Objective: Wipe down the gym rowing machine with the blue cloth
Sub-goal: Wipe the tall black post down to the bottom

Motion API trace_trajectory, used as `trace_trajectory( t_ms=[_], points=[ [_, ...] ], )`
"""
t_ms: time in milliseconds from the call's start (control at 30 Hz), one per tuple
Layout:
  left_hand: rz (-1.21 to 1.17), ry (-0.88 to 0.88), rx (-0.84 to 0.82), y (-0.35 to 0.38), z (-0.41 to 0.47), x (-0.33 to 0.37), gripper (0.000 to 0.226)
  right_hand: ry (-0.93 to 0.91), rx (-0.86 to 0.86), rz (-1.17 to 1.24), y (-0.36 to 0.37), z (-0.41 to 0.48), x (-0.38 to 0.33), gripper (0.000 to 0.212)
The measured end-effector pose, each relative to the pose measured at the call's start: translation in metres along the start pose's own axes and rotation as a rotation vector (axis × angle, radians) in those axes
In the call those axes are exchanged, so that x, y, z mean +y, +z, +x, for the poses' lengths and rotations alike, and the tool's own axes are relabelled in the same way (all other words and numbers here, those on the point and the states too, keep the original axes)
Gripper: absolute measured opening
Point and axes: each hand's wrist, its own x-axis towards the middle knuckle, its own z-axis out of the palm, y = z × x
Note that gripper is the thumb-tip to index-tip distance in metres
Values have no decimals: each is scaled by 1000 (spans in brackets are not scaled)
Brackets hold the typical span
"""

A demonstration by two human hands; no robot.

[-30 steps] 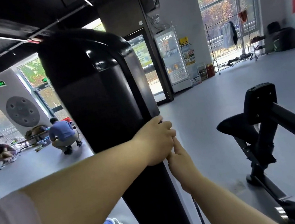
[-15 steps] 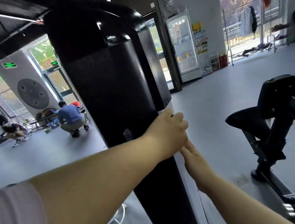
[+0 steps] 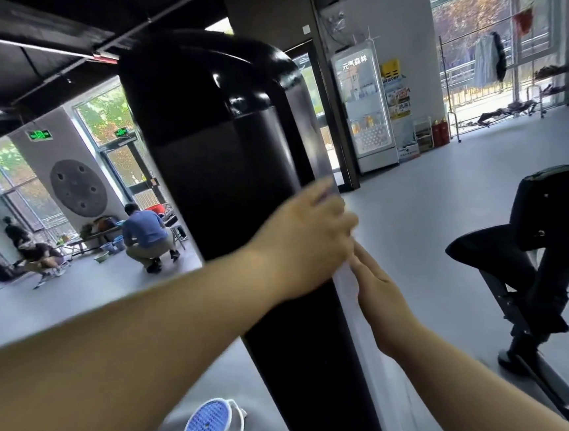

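The rowing machine's tall black column (image 3: 231,172) rises in front of me, with a pale strip (image 3: 362,332) down its right side. My left hand (image 3: 306,244) reaches across the column and grips its right edge, fingers curled round it and blurred. Just below it, my right hand (image 3: 383,296) lies against the pale strip with its fingers straight, fingertips tucked under the left hand. No blue cloth shows; anything in my left palm is hidden. The machine's black padded seat and frame (image 3: 551,212) stand at the right.
A round blue-topped white stool (image 3: 207,426) stands by the column's foot. Grey floor stretches beyond. A person in a blue shirt (image 3: 147,234) crouches at the far left. A drinks fridge (image 3: 365,112) and a clothes rack (image 3: 489,60) line the back wall.
The view has swung and dipped, bringing the stool back in sight. My left hand has shifted a little along the column's edge and is now blurred; my right hand stays just beneath it.
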Motion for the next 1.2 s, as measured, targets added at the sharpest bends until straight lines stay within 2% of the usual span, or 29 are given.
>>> trace_trajectory(
  t_ms=[100, 167, 233, 300, 367, 400, 467, 533, 633, 700, 767, 833, 867, 933, 1033, 1067, 1133, 1200],
  points=[
    [-28, -189, 129, -7, -9, -45, 29, -26, 16, 43, 5, 6, -17, 40],
    [-103, -234, 198, -6, -23, -34, 32, -30, 23, 86, 9, 9, -25, 40],
    [-162, -135, 188, 5, -41, 2, 28, -36, 34, 133, 12, 10, -28, 38],
    [-171, 80, 125, 18, -58, 30, 30, -35, 35, 145, 13, 10, -27, 34],
    [-147, 211, 122, 23, -62, 22, 39, -45, 26, 132, 13, 9, -29, 33],
    [-149, 207, 169, 22, -60, 7, 42, -52, 26, 136, 13, 10, -30, 33],
    [-140, 118, 309, 16, -53, -30, 42, -96, 30, 131, 16, 12, -35, 33],
    [-103, 6, 417, 15, -51, -57, 30, -137, 45, 123, 22, 13, -39, 34],
    [-137, -111, 515, 27, -64, -40, 22, -131, 85, 160, 31, 11, -43, 36],
    [-187, -42, 485, 43, -81, -8, 22, -126, 134, 160, 37, 6, -48, 39],
    [-196, 113, 422, 53, -97, 9, 23, -147, 168, 126, 42, -1, -53, 40],
    [-169, 232, 417, 54, -102, -1, 26, -186, 185, 100, 47, -6, -55, 40],
    [-149, 234, 440, 53, -101, -14, 26, -200, 187, 95, 50, -7, -56, 39],
    [-102, 90, 536, 46, -96, -45, 26, -195, 164, 140, 53, -5, -58, 38],
    [-164, -308, 662, 39, -92, -72, 26, -161, 165, 166, 55, -5, -57, 37],
    [-204, -375, 688, 42, -93, -66, 26, -165, 175, 150, 56, -7, -57, 37],
    [-249, -296, 680, 56, -101, -31, 24, -179, 187, 154, 59, -9, -55, 37],
    [-242, -43, 601, 73, -114, 7, 22, -191, 209, 120, 61, -14, -55, 36]
  ],
)
